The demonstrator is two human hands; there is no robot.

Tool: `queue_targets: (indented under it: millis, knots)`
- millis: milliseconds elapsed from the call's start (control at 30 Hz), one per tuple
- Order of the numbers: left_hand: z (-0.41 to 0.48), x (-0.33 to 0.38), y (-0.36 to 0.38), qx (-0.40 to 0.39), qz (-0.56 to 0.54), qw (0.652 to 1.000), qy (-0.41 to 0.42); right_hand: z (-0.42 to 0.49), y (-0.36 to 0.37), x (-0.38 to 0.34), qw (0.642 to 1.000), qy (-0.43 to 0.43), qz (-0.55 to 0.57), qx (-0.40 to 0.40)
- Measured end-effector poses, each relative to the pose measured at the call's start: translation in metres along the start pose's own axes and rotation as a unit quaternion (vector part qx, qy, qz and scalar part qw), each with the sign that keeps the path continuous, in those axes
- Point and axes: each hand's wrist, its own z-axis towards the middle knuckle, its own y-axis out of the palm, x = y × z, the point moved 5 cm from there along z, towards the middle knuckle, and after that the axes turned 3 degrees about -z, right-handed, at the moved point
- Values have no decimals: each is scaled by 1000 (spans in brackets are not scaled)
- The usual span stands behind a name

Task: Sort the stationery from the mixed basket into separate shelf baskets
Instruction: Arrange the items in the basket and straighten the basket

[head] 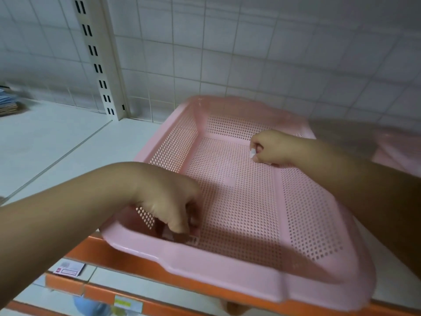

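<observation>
Two small items lie inside the pink basket (pixel 227 277) on the shelf (pixel 57 137). Left hand (pixel 168 201), at 7 o'clock, curls round a dark flat packet (pixel 173 237). Right hand (pixel 271 147), at 1 o'clock, pinches a small white piece (pixel 252 153). Both are judged light and best held by their edges.

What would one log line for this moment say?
place: pink basket on shelf | left hand: grips dark item, near corner | right hand: pinches small white item, far side
</observation>
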Motion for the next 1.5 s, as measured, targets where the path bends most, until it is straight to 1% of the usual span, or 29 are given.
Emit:
queue_targets:
  millis: [67,100,133,167,200,267,367,433,500,533,567,633,667,733,867,1033,1100,1167,1233,1267,1367,1500]
  knots:
    - [-6,12,-4,29,-26,999,0,-3,-8,-8,991,-46,-114,51]
    - [-8,16,-7,47,-30,998,7,-5,-14,-12,983,-69,-148,82]
    - [-12,20,-11,70,-32,997,6,-7,-21,-15,977,-88,-159,113]
    - [-17,24,-17,92,-30,995,5,-10,-30,-17,973,-106,-148,141]
    - [-23,29,-24,122,-21,992,7,-15,-40,-19,974,-115,-103,167]
    - [-38,43,-40,186,-12,982,22,-32,-61,-17,975,-104,35,194]
    - [-51,68,-58,268,-21,962,50,-58,-76,-7,957,-131,196,169]
    - [-50,86,-66,323,-4,944,66,-75,-83,4,941,-148,260,158]
    - [-44,106,-70,376,51,923,68,-95,-89,19,939,-149,256,173]
    - [-40,116,-72,393,69,914,76,-107,-92,27,946,-145,218,189]
    - [-35,126,-74,404,75,907,89,-119,-95,35,954,-142,157,210]
    - [-24,149,-76,415,70,899,125,-141,-100,52,960,-143,25,240]
    - [-18,161,-77,418,70,895,141,-151,-101,61,959,-141,-22,246]
    - [-5,185,-79,424,77,886,169,-170,-103,82,957,-132,-77,246]
    - [23,234,-79,438,86,869,214,-210,-109,119,947,-119,-116,275]
    - [59,285,-74,449,95,855,243,-247,-111,166,947,-68,-157,271]
    - [72,302,-69,449,104,852,249,-257,-112,184,951,-44,-134,273]
    - [84,318,-64,452,114,847,255,-265,-111,200,964,-26,-47,260]
    - [94,330,-58,452,132,844,256,-271,-104,219,977,33,41,209]
    - [100,335,-56,452,144,843,254,-273,-100,229,978,56,66,187]
    - [115,342,-46,450,159,844,246,-277,-88,253,980,87,92,152]
    - [128,343,-36,437,164,856,222,-274,-73,266,981,88,148,88]
